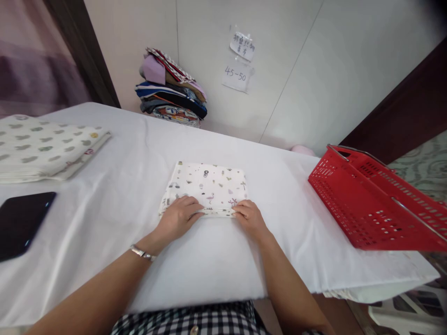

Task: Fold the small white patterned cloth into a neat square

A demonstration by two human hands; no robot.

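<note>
White table (pixel 104 204) | folded cloth (pixel 209 184) centre | left hand (pixel 178 216), right hand (pixel 249 218) fingers clamped on its near edge

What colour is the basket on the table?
Red basket, clearest in the head view.

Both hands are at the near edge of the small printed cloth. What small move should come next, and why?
Probably lift that near edge and fold it away toward the far edge. The left hand and right hand already pinch the near hem of the folded printed cloth, which lies flat on the white table, so both corners can travel together.
</note>
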